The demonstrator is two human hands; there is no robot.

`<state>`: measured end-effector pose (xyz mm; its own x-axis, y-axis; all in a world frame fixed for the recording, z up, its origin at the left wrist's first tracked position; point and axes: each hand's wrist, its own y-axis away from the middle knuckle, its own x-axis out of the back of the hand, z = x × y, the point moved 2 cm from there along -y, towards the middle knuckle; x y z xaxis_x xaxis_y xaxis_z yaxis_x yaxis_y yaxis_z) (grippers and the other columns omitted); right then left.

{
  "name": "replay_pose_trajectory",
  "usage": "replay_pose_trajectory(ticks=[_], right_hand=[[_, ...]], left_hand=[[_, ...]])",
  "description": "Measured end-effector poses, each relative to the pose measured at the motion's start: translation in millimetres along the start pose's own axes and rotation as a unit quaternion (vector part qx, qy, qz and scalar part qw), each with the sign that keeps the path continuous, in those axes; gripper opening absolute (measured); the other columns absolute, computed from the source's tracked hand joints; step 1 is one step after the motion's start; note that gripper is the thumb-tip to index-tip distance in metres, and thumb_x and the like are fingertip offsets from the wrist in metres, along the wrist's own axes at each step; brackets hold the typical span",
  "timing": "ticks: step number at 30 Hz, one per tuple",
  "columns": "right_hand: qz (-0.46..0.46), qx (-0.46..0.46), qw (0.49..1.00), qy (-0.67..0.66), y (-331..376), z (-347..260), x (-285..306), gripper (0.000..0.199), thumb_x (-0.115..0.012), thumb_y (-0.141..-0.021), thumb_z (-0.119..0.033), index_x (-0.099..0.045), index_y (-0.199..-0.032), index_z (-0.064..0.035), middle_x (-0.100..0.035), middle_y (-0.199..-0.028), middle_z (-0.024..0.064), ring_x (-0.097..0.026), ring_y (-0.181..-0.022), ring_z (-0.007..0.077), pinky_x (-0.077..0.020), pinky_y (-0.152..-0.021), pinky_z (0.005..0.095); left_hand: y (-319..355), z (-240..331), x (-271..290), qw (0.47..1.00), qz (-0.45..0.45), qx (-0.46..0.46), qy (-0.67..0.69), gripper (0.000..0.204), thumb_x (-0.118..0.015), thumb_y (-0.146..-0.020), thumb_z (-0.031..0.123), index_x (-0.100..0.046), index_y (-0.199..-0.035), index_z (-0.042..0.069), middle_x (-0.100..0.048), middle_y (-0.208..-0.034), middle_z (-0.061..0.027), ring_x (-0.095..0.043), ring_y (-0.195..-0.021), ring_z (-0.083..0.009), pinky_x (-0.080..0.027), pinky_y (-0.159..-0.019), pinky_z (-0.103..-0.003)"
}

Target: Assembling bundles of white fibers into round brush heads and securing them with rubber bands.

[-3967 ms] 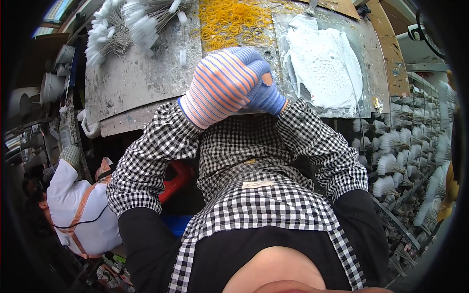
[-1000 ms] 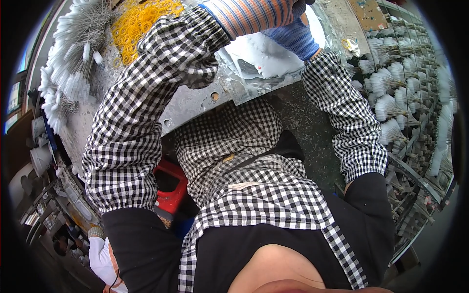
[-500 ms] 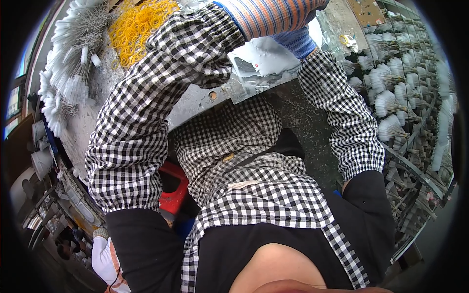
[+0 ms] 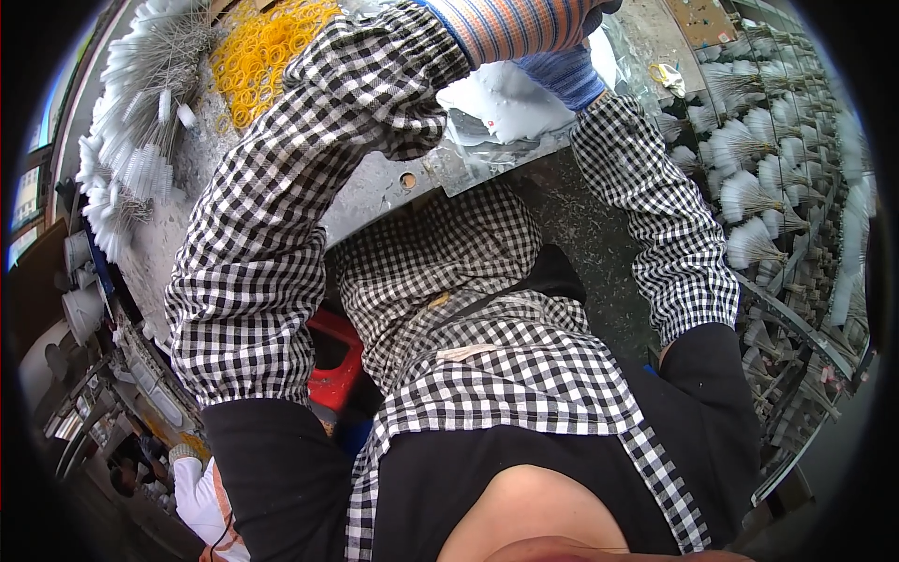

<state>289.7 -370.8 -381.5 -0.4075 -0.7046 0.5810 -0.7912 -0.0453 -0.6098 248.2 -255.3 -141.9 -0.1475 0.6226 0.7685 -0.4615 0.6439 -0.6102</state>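
At the top edge, my left hand (image 4: 524,28) wears an orange and blue striped knit glove and reaches across to the right. Its fingers are mostly cut off by the picture's edge. My right hand (image 4: 567,77), in a blue striped glove, is just behind and below it, with its fingers hidden by the left glove. Both hands are over a crumpled white plastic sheet (image 4: 506,108) on the metal worktable (image 4: 370,192). Whatever the hands hold, if anything, is out of sight.
Yellow rubber bands (image 4: 267,56) lie in a pile at the far left of the table. Beside them are bundles of white wire-stemmed brushes (image 4: 140,112). A rack (image 4: 796,309) with many brush bundles stands to the right. A red stool (image 4: 337,370) is by my left leg. Another person's sleeve (image 4: 198,496) shows lower left.
Both gloved hands have shifted slightly upward, toward the far edge. The brushes, bands and rack look the same.
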Motion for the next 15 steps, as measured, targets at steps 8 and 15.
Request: replay_pose_trajectory(ticks=[8,15], right_hand=[[-0.188,0.230,0.919,0.259,1,106,19,0.073,-0.061,-0.098,-0.048,-0.031,-0.153,-0.0108,-0.046,-0.146,0.0078,-0.049,-0.130,0.0202,-0.0425,-0.107,0.0372],[-0.062,0.284,0.955,0.056,-24,-44,57,0.072,-0.064,-0.097,-0.044,-0.033,-0.148,-0.0052,-0.049,-0.134,0.0091,-0.050,-0.126,0.0225,-0.0431,-0.104,0.0395]], left_hand=[[-21,6,-2,1.000,-0.012,-0.007,-0.011,0.011,-0.062,-0.078,0.004,-0.069,-0.087,0.008,-0.065,-0.077,-0.0151,-0.067,-0.075,-0.0337,-0.055,-0.067,-0.042],[-5,-5,-19,0.994,-0.005,0.095,-0.049,0.008,-0.062,-0.080,0.012,-0.069,-0.083,0.011,-0.067,-0.079,-0.0114,-0.067,-0.075,-0.0314,-0.053,-0.063,-0.043]])
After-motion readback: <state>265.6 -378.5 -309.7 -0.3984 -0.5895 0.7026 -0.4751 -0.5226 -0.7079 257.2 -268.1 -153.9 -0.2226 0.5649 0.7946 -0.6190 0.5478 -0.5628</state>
